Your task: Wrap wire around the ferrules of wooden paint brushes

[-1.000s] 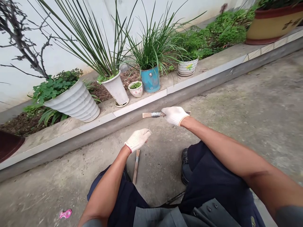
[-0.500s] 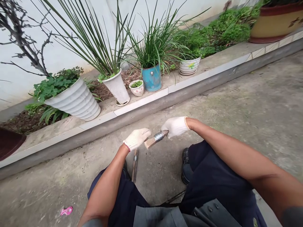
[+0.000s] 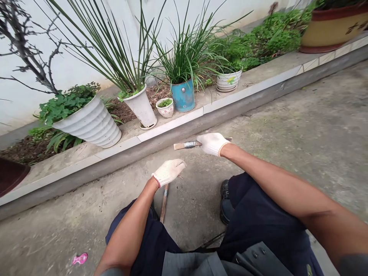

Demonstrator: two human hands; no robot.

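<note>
My right hand point(image 3: 212, 144), in a white knit glove, is closed around a wooden stick point(image 3: 178, 146) wound with silvery wire near its left end. The pale blunt end of the stick points left, and a short bit shows past the far side of the glove. My left hand point(image 3: 169, 171), gloved as well, is below and left of that stick, apart from it. Its fingers are pinched together; a thin brownish bit shows under the fingertips, too small to name. A second wooden stick point(image 3: 164, 203) with a greyish band extends from under my left hand towards my left shoe.
A low tiled ledge point(image 3: 169, 127) runs across in front of me. On it stand a ribbed white pot point(image 3: 92, 120), a tall white pot point(image 3: 141, 107), a blue pot point(image 3: 183, 97) and smaller pots. A pink object point(image 3: 79, 258) lies on the concrete at lower left.
My right hand has moved slightly forward and turned the stick nearly level, away from my left hand. My left hand has shifted a little towards me.
</note>
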